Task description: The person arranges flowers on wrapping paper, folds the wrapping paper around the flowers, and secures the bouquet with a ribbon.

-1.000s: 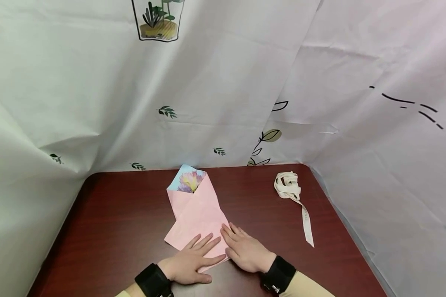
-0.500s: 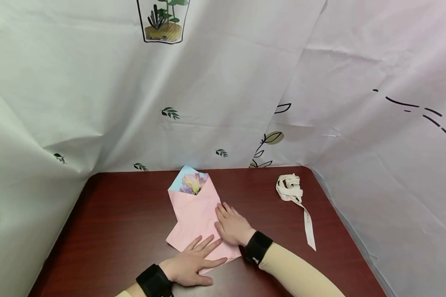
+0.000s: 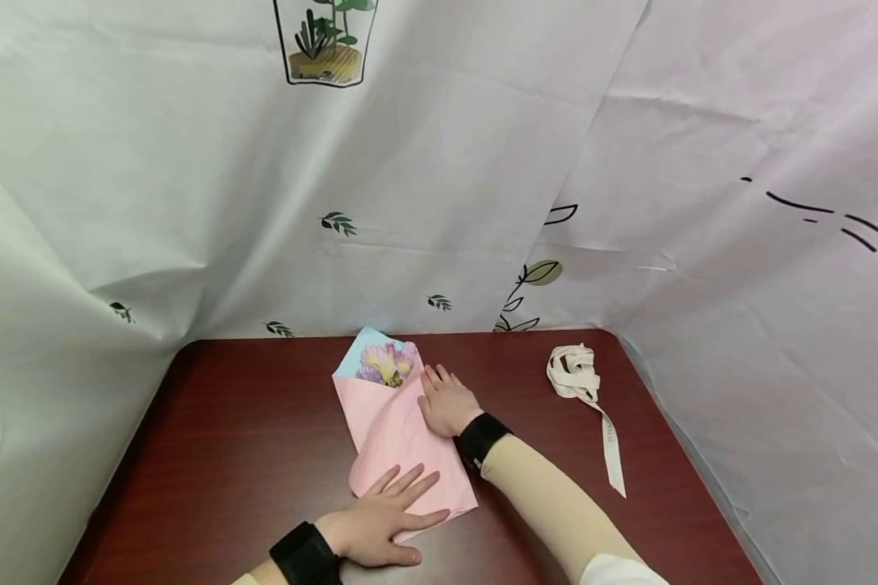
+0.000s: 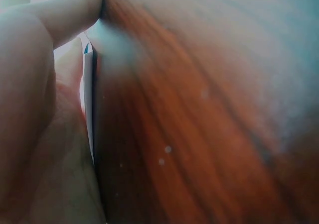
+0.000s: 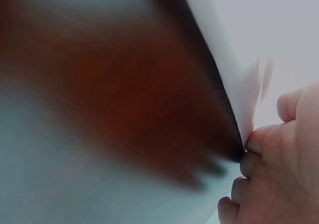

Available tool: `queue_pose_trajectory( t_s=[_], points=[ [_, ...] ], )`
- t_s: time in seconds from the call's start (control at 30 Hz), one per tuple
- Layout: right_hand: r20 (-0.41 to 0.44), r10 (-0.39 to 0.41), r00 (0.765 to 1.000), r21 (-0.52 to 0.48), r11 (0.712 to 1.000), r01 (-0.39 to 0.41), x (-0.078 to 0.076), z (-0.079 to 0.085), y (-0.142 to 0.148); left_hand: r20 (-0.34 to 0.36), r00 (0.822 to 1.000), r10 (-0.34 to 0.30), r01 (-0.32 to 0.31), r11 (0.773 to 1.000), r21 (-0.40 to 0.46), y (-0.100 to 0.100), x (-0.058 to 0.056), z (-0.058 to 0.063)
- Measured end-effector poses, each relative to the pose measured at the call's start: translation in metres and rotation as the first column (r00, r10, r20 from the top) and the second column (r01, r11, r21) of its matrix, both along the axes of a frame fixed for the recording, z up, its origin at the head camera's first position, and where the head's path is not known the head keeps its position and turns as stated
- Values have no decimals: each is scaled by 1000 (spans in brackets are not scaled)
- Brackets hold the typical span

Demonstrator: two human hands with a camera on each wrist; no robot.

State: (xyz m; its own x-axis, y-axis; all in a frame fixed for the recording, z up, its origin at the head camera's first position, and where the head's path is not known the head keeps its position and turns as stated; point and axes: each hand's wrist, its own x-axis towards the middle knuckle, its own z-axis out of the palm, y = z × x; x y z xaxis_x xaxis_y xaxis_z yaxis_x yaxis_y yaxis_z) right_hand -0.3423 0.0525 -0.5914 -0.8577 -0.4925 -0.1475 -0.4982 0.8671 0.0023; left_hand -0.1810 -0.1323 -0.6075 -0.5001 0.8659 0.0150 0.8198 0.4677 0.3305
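Observation:
A folded pink paper wrap point(image 3: 410, 447) lies on the table, its blue inner side point(image 3: 364, 341) showing at the top left. Purple and yellow flowers point(image 3: 386, 364) peek out of its upper opening. Across the lower part of the paper my left hand point(image 3: 380, 520) rests with fingers spread. My right hand point(image 3: 449, 402) lies along the upper right edge with its fingers straight, close beside the flowers. In the right wrist view the fingertips point(image 5: 254, 139) meet the paper's edge. The left wrist view shows the left thumb point(image 4: 75, 15) on the table, beside the paper's thin edge.
On the right of the brown table point(image 3: 249, 439) lies a bundled cream ribbon point(image 3: 574, 372), one printed end trailing toward the front. White printed curtains point(image 3: 263, 162) hang behind the table and at its sides.
My right hand has slid up along the paper's right edge, from the lower corner toward the flowers. The paper's left flap now curves up rounded. The left hand stays in place.

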Motion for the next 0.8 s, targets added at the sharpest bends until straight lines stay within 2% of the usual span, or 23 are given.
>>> queue_pose_trajectory(
  t_s=[0.07, 0.3, 0.57, 0.7, 0.8],
  points=[
    [-3, -16, 1000, -1, 1000, 16, -4, 3, -3, 8, 1000, 1, -1, 1000, 2, 0, 1, 0],
    [-47, -67, 997, 31, 997, 68, -13, 7, -14, -39, 999, -1, 1, 1000, -5, -1, 2, -1],
    [-82, -119, 989, 106, 986, 127, -34, -4, -24, 108, 994, -17, 14, 999, 33, -2, 0, -3],
    [-101, -136, 986, 87, 986, 145, -41, -3, -29, 181, 983, -18, 9, 999, 47, -3, -1, -1],
    [-96, -143, 985, 57, 987, 149, -43, -2, -31, 172, 985, -19, 11, 999, 50, -4, -2, 0]
  ],
)
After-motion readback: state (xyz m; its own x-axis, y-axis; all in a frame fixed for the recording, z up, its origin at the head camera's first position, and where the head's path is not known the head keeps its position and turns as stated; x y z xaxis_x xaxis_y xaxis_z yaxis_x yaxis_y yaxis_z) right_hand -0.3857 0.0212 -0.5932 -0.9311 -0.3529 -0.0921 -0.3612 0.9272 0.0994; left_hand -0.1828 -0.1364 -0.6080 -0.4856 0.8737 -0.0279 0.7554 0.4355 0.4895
